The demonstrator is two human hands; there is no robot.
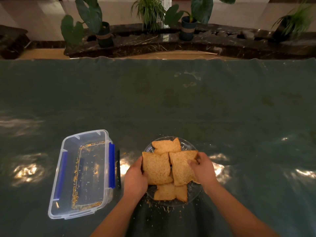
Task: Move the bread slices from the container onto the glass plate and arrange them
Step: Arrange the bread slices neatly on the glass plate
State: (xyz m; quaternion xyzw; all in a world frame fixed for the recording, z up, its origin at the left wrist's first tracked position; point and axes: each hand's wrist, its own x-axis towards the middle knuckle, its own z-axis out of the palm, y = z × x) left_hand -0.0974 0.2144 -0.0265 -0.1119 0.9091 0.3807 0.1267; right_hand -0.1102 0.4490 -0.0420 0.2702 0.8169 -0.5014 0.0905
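Note:
Several brown bread slices lie overlapping on the round glass plate (pixel 191 147) near the table's front edge. My left hand (pixel 136 181) grips the left edge of the left top slice (pixel 156 168). My right hand (pixel 203 168) pinches the right edge of the right top slice (pixel 181 168). Another slice (pixel 166 146) lies at the far side of the plate, and one more (pixel 170 192) at the near side. The clear plastic container (pixel 56 194) with blue clips stands to the left, holding only crumbs.
Crumbs are scattered on the dark green table cover (pixel 171 103) around the plate. Potted plants (pixel 102 34) stand on a dark marble ledge beyond the table's far edge.

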